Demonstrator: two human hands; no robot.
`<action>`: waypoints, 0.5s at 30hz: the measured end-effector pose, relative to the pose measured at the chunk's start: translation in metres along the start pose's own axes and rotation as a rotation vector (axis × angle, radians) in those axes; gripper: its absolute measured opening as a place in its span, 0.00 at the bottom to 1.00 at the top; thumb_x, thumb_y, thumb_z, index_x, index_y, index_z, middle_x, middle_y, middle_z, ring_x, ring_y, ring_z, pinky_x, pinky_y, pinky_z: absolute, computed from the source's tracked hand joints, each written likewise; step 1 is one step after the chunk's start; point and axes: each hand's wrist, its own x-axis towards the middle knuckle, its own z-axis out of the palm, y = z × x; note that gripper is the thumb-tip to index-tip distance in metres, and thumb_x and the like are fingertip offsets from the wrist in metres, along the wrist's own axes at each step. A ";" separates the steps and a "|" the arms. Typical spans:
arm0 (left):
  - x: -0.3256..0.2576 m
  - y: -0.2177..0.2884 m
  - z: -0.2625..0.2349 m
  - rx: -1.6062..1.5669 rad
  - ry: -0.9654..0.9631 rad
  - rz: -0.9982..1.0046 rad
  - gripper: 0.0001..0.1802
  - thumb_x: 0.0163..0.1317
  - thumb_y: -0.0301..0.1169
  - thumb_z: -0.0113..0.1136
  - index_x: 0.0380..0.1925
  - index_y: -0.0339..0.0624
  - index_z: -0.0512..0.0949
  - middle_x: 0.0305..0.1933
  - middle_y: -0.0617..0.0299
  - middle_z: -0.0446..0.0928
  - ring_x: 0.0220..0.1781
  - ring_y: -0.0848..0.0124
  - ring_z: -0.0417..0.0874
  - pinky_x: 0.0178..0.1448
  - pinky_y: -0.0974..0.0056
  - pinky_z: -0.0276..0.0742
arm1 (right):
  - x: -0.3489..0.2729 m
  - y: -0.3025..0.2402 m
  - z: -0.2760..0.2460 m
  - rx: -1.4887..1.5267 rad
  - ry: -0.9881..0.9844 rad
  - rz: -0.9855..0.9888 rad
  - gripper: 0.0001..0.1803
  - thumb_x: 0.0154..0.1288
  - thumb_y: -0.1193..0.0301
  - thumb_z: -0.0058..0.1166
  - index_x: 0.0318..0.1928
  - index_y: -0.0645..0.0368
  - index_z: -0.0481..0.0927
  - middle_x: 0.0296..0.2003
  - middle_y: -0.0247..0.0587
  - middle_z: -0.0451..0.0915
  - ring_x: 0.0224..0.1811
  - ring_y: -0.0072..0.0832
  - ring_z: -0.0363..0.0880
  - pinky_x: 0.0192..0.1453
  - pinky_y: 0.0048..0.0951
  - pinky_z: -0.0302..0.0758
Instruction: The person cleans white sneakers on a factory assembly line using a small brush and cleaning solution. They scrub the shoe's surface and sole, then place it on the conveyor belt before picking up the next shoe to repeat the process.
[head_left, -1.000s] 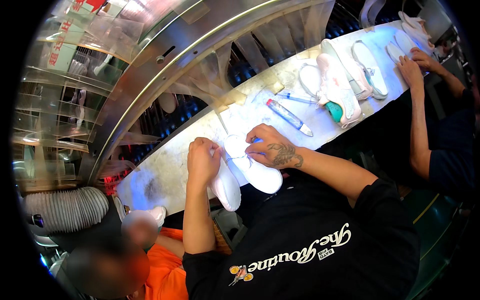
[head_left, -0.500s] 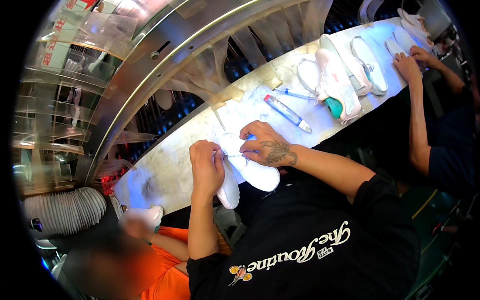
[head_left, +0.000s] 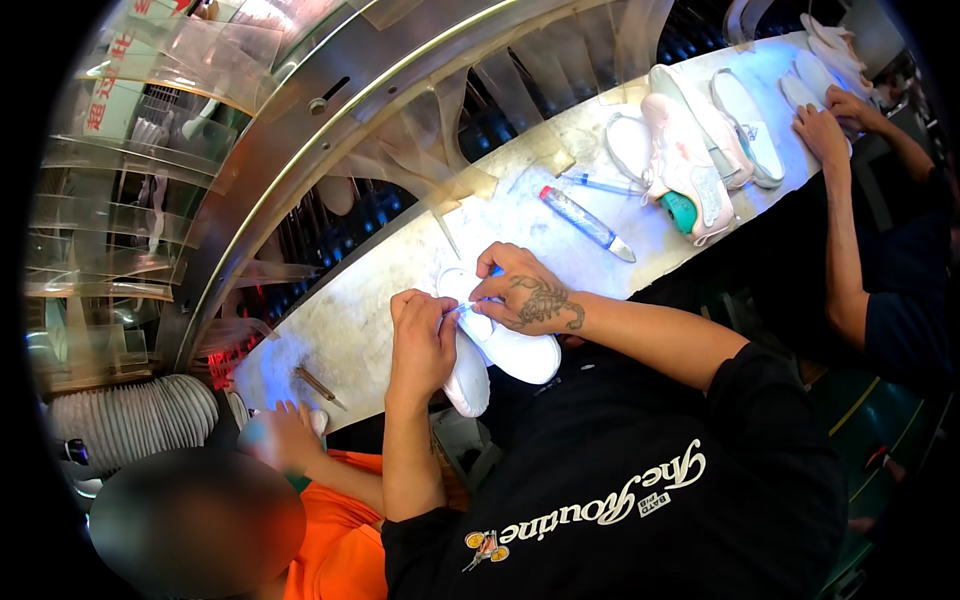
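Note:
At the near side of the bench, my left hand (head_left: 420, 335) is closed, its thumb and fingertips pinched together. My right hand (head_left: 525, 292), also pinched, meets it from the right. Between the fingertips shows a small pale sliver, too fine to name. Directly beneath both hands lies a white shoe (head_left: 518, 352), its near end pointing toward me. A second white shoe (head_left: 467, 378) leans beside it under my left wrist. My fingers hide the parts of the shoes they cover.
Beyond my right hand lie a clear tube with a red end (head_left: 587, 224) and a blue pen (head_left: 606, 184). Several pale shoes (head_left: 690, 170) stand farther right, near a co-worker's hands (head_left: 825, 130). Clear plastic strips (head_left: 420, 155) hang behind the bench (head_left: 340, 325). A thin brown tool (head_left: 318, 386) lies left.
My fingertips have drawn slightly closer together over the shoes. At the left, the brown tool now lies on the bench and the orange-clad person's hand has come up to its edge.

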 end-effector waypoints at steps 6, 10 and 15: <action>0.001 0.000 0.003 -0.005 0.009 0.031 0.10 0.62 0.18 0.71 0.43 0.37 0.86 0.41 0.50 0.81 0.53 0.47 0.77 0.63 0.49 0.75 | 0.000 -0.001 -0.001 -0.045 0.005 -0.026 0.07 0.66 0.65 0.74 0.41 0.50 0.94 0.51 0.39 0.78 0.57 0.40 0.78 0.63 0.44 0.73; 0.003 0.001 0.006 0.037 0.003 0.012 0.09 0.63 0.18 0.70 0.42 0.37 0.86 0.42 0.50 0.81 0.54 0.47 0.77 0.63 0.48 0.76 | 0.000 -0.002 -0.003 -0.034 -0.019 -0.012 0.07 0.66 0.64 0.74 0.41 0.50 0.94 0.51 0.39 0.77 0.57 0.40 0.78 0.64 0.44 0.73; 0.009 0.006 0.004 0.062 -0.002 0.041 0.07 0.63 0.18 0.70 0.41 0.36 0.86 0.42 0.49 0.82 0.55 0.46 0.78 0.63 0.47 0.77 | 0.000 0.000 -0.003 -0.038 -0.034 -0.019 0.07 0.66 0.64 0.74 0.41 0.50 0.94 0.50 0.39 0.77 0.56 0.41 0.78 0.63 0.44 0.73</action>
